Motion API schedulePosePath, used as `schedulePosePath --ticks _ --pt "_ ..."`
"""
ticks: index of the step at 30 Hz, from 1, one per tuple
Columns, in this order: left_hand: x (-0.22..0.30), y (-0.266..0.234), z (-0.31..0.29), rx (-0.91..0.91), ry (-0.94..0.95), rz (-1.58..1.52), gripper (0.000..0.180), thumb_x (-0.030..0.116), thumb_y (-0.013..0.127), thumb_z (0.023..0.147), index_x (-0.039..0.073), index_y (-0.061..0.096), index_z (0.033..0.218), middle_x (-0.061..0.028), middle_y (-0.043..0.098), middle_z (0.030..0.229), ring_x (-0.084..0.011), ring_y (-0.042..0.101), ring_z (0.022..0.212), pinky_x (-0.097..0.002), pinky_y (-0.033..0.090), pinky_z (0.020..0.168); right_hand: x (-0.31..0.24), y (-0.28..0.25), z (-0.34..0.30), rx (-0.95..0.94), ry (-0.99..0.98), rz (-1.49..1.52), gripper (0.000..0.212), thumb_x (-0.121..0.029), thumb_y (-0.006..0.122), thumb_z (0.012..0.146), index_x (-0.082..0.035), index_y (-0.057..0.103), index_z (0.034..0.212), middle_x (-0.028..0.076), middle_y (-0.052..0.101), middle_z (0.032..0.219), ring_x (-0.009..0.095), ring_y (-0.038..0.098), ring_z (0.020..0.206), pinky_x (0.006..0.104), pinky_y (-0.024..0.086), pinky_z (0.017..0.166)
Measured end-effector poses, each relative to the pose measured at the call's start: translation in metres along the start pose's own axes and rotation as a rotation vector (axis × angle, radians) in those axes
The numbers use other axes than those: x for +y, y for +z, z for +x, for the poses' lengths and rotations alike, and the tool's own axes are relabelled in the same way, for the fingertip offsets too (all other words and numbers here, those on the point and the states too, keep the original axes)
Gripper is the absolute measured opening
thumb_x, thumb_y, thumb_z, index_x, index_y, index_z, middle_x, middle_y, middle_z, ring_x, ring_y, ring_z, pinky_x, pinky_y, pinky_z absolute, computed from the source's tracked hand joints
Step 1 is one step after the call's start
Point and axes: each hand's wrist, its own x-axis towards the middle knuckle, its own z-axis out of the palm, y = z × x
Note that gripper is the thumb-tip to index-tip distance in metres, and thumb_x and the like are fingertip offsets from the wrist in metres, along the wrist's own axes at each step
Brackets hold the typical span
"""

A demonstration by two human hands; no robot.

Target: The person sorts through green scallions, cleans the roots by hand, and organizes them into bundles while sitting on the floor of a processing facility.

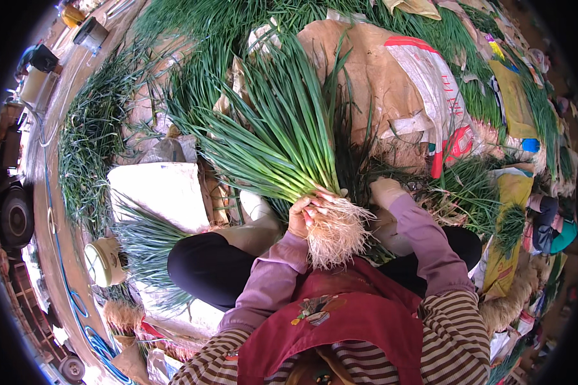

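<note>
My left hand [300, 217] is closed round the base of a large bunch of green onions [289, 141]. Their long green leaves fan out away from me, and a thick tuft of pale roots [339, 232] hangs toward my lap. To the right of the bunch, my right hand [386, 191] is low by my shin, its fingers curled in beside dark loose leaves. What those fingers pinch, if anything, is hidden. I sit cross-legged in a red apron [359, 308], with the bunch between my knees.
Brown and white sacks [366, 70] lie beyond the bunch. More green onions [151, 237] rest by my left knee, near a lidded pale bucket [106, 262]. Loose onions [462, 192] lie to the right. A blue hose [61, 263] runs along the far left. Another person [549, 224] sits at right.
</note>
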Motion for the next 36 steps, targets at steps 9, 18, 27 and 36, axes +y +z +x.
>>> schedulePosePath --ticks 9,18,27,36 --pt "-0.002 0.01 -0.013 0.216 0.175 0.271 0.037 0.036 0.055 0.086 0.006 0.052 0.065 -0.0126 0.059 0.068 -0.0255 0.06 0.069 -0.0424 0.052 0.07 -0.114 -0.037 -0.076 0.405 -0.437 0.96 0.025 -0.017 0.059 0.083 -0.003 0.055 0.104 0.014 0.06 0.093 0.024 0.06 0.084 0.0336 0.047 0.076" --pt "-0.009 0.052 -0.028 -0.432 0.03 0.101 0.043 0.027 0.051 0.081 0.003 0.05 0.117 -0.0145 0.055 0.112 -0.0242 0.052 0.103 -0.0388 0.044 0.089 -0.052 -0.076 -0.093 0.071 -0.507 1.45 0.068 -0.039 0.053 0.089 -0.001 0.027 0.138 0.012 0.045 0.133 0.012 0.056 0.082 0.0226 0.045 0.071" --pt "0.007 0.1 0.01 -0.19 0.166 0.363 0.046 0.034 0.048 0.079 -0.002 0.057 0.107 -0.0185 0.061 0.105 -0.0343 0.057 0.098 -0.0482 0.044 0.091 -0.099 0.0 -0.112 -0.359 -0.832 2.205 0.052 -0.036 0.052 0.09 -0.01 0.038 0.132 0.006 0.055 0.109 0.014 0.054 0.081 0.0247 0.04 0.058" --pt "0.005 0.103 0.021 -0.2 0.242 0.396 0.038 0.027 0.052 0.076 -0.003 0.061 0.098 -0.0183 0.064 0.096 -0.0341 0.06 0.09 -0.0484 0.047 0.085 -0.09 -0.053 -0.212 0.004 -0.391 1.783 0.022 -0.022 0.052 0.092 -0.002 0.056 0.082 -0.004 0.043 0.059 0.003 0.033 0.044 0.0184 0.024 0.04"
